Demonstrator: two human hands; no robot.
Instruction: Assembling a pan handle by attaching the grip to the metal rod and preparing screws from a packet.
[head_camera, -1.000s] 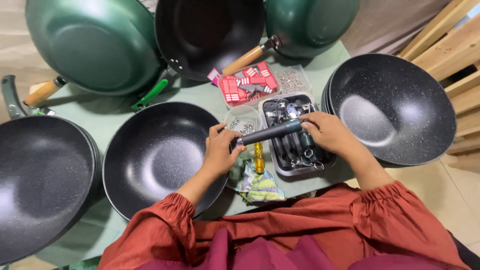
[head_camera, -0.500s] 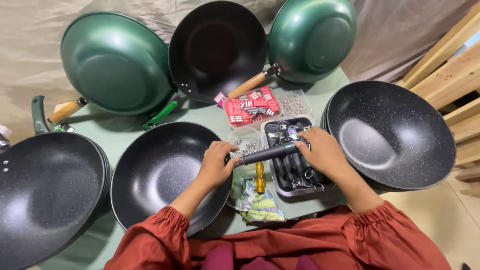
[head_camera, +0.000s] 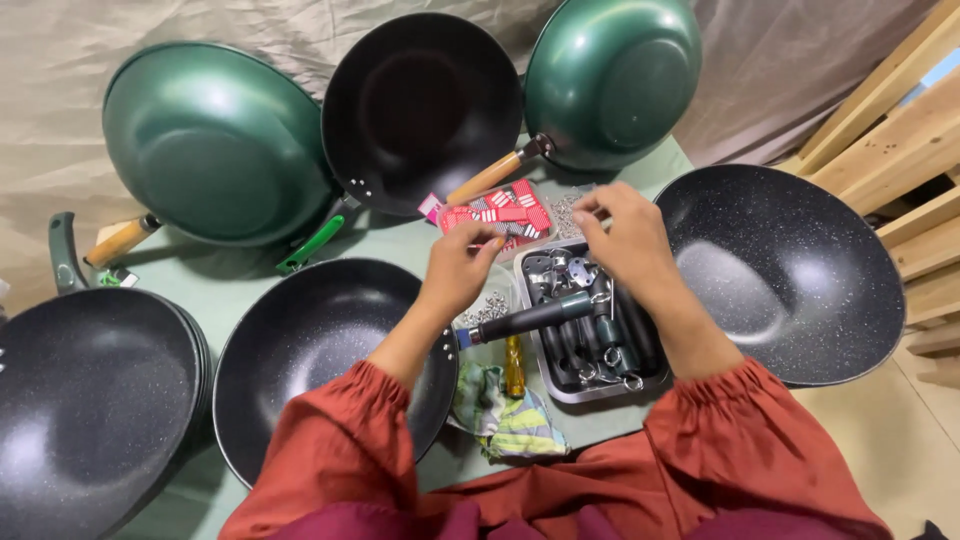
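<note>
My left hand has its fingertips pinched together over a clear box of red packets. My right hand hovers beside it, fingers curled above a clear bag of small metal parts. Anything tiny between the fingers is hidden. Below both hands a dark pan handle lies free, one end by the rim of a black speckled pan, the other resting on a metal tray of more dark handles and rings.
A yellow screwdriver, a green-yellow cloth and a tub of small screws lie between pan and tray. Black pans sit left and right; green woks lean behind. Wooden slats stand at the right.
Both hands have let go of the dark handle and moved away from me to the red packets and the bag of parts. The handle now lies on the tray.
</note>
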